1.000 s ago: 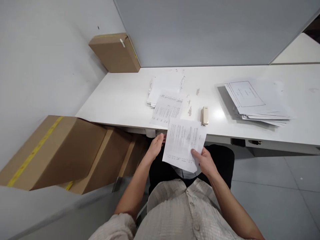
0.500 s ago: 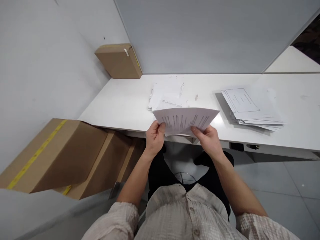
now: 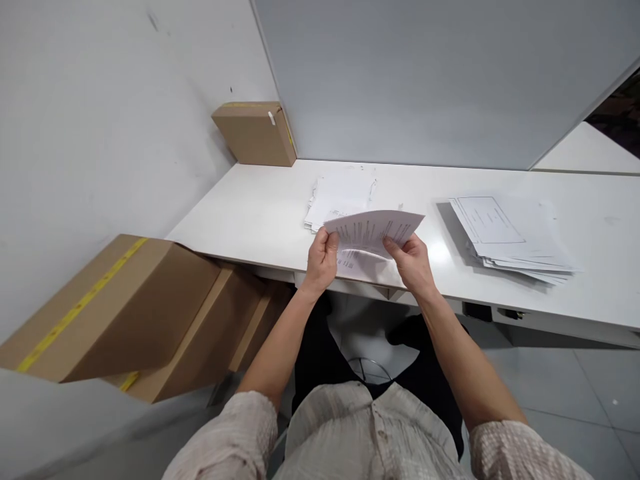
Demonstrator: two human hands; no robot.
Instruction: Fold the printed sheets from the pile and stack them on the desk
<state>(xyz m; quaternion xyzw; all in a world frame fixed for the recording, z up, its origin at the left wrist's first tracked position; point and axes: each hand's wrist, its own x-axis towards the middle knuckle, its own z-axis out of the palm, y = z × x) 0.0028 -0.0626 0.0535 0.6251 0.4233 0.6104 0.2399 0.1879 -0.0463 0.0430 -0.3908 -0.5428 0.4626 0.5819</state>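
A printed sheet of paper (image 3: 367, 227) is stretched between my two hands over the front edge of the white table; it bows in the middle. My left hand (image 3: 321, 259) pinches its left side, thumb on top. On the right side, my right hand (image 3: 413, 261) grips it with the thumb pressed on the print. Below the curved sheet shows more printed paper (image 3: 357, 263); I cannot tell whether it is held too. Just behind lies a stack of white papers (image 3: 343, 192) with uneven edges. Farther right sits a larger pile of papers (image 3: 510, 233), the top sheet bearing a framed text block.
A cardboard box (image 3: 257, 137) stands in the table's back left corner against the wall and grey panel (image 3: 400, 87). Large taped cardboard boxes (image 3: 135, 300) lean at the left, beside the table (image 3: 240, 220). My legs are under the table edge.
The held sheet has bent more, its right end drawn inward, and the printed paper beneath it now shows. My hands are closer together. The view has shifted slightly.
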